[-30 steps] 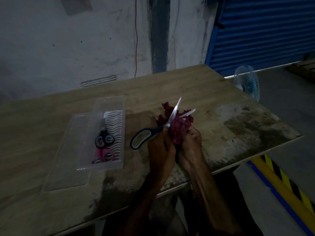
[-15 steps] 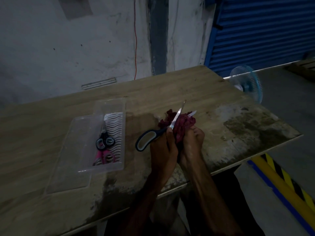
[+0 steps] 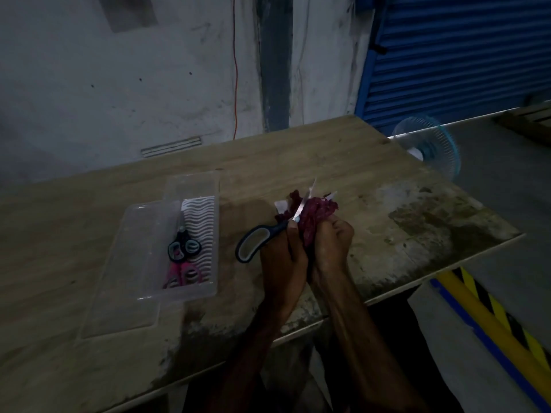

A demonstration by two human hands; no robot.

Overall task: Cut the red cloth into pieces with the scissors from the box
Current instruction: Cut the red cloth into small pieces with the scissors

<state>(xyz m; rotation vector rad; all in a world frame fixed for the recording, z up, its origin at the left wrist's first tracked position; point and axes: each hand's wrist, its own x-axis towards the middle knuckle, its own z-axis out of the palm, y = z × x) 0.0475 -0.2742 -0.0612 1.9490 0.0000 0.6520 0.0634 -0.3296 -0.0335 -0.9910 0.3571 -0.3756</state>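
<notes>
Tabletop of worn, stained pale wood [image 3: 89, 234] takes most of the space before the person. On its left part lies a clear plastic box [image 3: 143, 239], and inside it are black-handled scissors [image 3: 182, 247] and a pink-handled pair [image 3: 182, 274]. Toward the near edge, the left hand [image 3: 281, 260] is closed around the large black-and-grey scissors [image 3: 253, 242], whose steel blades stand partly apart inside the crumpled red cloth [image 3: 317, 211]. The right hand [image 3: 332, 245] squeezes this cloth in a fist, directly beside the blades. I think the danger is here. The cloth is bunched thick, so the blades may jam or only chew it. A hard squeeze could then slip toward the right hand, which is very near in this weak light.
</notes>
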